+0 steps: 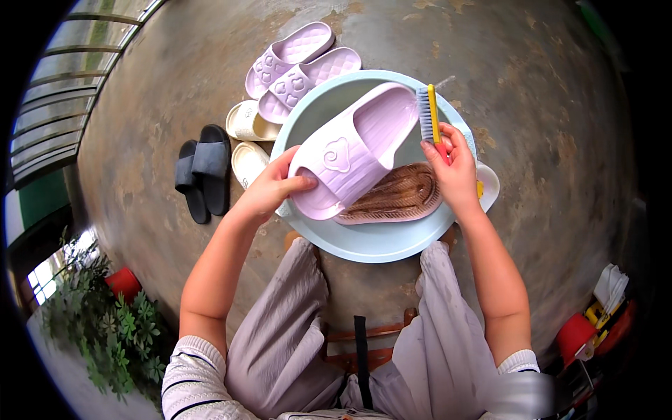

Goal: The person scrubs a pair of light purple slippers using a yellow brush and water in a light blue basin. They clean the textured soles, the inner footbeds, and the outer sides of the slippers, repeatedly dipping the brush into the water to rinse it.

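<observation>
My left hand [271,187] grips a lilac slipper [350,150] by its toe end, the thumb pressed on the front edge. The slipper is held tilted above a light blue basin [371,248], its heel pointing up and to the right. In my right hand [455,168] is a scrubbing brush [430,115] with a yellow and red body, its pale bristles facing the slipper's heel. The bristles are close to the heel rim; whether they touch I cannot tell. Under the held slipper, a second slipper with a brown, ridged sole [399,192] lies sole-up in the basin.
Beyond the basin stands a pair of lilac slippers [301,70]. Cream slippers [250,162] and black slides [210,168] are to its left. A small white dish [488,185] sits by its right rim. Potted plants [119,329] stand lower left, a red container [577,336] lower right.
</observation>
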Available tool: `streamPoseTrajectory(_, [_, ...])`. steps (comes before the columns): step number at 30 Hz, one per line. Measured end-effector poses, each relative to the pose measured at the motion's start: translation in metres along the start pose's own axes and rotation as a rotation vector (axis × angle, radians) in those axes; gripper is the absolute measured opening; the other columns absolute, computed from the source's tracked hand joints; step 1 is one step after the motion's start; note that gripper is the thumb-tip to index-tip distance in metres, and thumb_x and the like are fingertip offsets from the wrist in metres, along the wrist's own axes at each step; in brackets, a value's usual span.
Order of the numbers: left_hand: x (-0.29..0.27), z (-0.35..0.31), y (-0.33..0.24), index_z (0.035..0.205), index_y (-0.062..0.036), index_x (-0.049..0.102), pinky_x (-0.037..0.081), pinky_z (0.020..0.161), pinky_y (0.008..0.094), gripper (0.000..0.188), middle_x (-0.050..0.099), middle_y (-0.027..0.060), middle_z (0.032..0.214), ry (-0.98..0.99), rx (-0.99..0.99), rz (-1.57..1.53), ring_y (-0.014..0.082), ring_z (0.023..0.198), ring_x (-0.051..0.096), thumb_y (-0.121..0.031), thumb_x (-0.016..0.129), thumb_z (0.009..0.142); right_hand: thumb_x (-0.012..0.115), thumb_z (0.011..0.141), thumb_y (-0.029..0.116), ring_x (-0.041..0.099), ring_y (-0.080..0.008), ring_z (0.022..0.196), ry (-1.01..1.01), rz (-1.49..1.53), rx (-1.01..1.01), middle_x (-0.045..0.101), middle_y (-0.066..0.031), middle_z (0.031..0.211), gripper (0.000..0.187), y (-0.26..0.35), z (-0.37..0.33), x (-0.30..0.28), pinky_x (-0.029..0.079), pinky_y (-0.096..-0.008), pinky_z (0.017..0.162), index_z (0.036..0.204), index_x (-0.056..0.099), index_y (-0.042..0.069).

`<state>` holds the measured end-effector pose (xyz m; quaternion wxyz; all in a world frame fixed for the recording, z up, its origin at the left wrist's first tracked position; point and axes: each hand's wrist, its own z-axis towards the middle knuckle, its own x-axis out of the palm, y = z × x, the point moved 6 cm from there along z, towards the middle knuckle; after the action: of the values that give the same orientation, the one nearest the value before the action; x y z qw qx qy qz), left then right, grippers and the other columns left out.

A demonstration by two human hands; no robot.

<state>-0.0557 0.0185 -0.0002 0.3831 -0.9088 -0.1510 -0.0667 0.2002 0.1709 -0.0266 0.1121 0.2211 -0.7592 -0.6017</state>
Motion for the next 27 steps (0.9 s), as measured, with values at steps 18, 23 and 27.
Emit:
streamPoseTrajectory(18, [0.077, -0.047, -0.016, 0.121, -0.0169, 0.072, 0.041, 0.081, 0.0356, 0.055, 0.055, -0.0008, 0.098, -0.546, 1.283, 1.23, 0.0204, 0.09, 0.053, -0.009, 0.075, 0.067, 0.06, 0.099, 0.011, 0.058, -0.0246, 0.115, 0.216, 0.023, -0.154, 0.06, -0.0143, 0.123, 0.044, 0.002, -0.037, 0.059, 0.044, -0.0353, 0.1, 0.137, 0.042, -0.002])
streamPoseTrajectory(23, [0.077, -0.028, -0.004, 0.125, -0.0153, 0.069, 0.042, 0.08, 0.0381, 0.059, 0.056, 0.0031, 0.102, -0.478, 1.097, 1.183, 0.0236, 0.09, 0.055, -0.006, 0.074, 0.067, 0.058, 0.101, 0.013, 0.055, -0.025, 0.122, 0.199, -0.074, -0.155, 0.055, -0.0156, 0.133, 0.049, -0.016, -0.034, 0.058, 0.04, -0.0351, 0.106, 0.143, 0.037, -0.002])
streamPoseTrajectory(27, [0.069, -0.028, -0.007, 0.124, -0.0124, 0.069, 0.045, 0.079, 0.0385, 0.062, 0.057, 0.0066, 0.102, -0.452, 1.047, 1.14, 0.0254, 0.09, 0.057, -0.002, 0.077, 0.063, 0.057, 0.101, 0.012, 0.055, -0.0256, 0.122, 0.321, 0.1, 0.11, 0.056, -0.0165, 0.13, 0.053, -0.019, -0.029, 0.061, 0.041, -0.0356, 0.105, 0.145, 0.031, -0.001])
